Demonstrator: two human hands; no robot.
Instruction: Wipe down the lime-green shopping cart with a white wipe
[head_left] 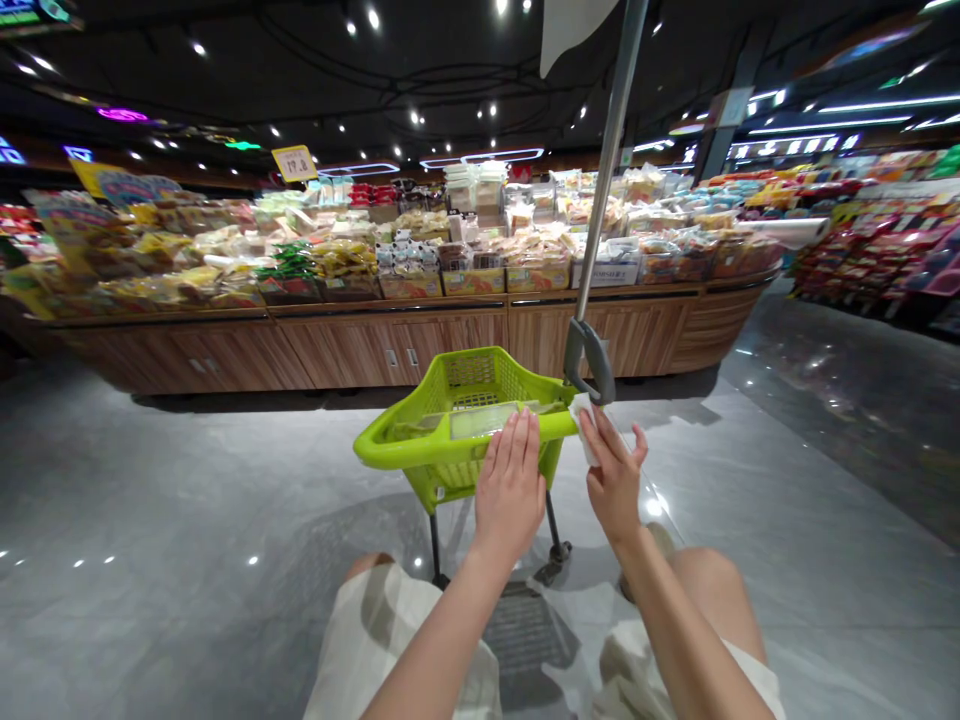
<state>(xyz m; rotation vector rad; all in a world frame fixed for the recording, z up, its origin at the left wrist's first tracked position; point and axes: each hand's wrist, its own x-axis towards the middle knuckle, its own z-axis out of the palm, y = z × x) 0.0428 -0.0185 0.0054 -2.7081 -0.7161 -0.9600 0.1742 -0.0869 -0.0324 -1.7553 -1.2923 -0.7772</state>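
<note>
I have the left hand (510, 495) flat on the cart's (450, 475) handle (559, 425), fingers together; the right hand (616, 485) presses a wipe (580, 406) there, little finger spread, whether pinching I cannot tell; beyond, counter (465, 335) boxes (412, 285) hold bagged snacks (409, 255)

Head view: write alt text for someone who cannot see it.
A person's right hand presses a white tissue or cloth against the right end of a green shopping cart's handle; the left hand lies over the handle's middle. Packaged goods fill a wood-fronted display beyond.
</note>
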